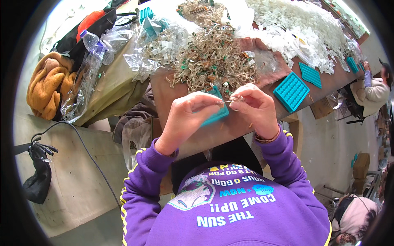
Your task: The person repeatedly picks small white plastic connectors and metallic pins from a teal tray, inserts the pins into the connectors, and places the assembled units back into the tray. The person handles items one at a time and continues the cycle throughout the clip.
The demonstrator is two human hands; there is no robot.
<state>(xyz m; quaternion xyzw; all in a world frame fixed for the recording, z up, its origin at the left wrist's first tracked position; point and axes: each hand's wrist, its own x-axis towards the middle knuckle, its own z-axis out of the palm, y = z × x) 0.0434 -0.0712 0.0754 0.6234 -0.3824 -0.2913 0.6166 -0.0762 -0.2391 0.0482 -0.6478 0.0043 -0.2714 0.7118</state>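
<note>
My left hand [192, 112] and my right hand [257, 107] meet over the table, fingertips close together. Both are closed in a pinch on a small thin wire piece [227, 102] that spans the gap between them; its details are too small to make out. Beneath and behind the left fingers lies a teal tray [217, 116], partly hidden by that hand. Just beyond the fingertips a heap of coiled, clear-brown wire pieces [209, 57] with green and orange bits covers the table.
To the right lie a teal grooved tray [291, 92] and another teal tray [310, 75]. White plastic pieces [299, 33] form a big pile at the far right. Small white parts [164, 48] sit in clear plastic on the left, near a bottle [93, 44]. A person [371, 88] sits far right.
</note>
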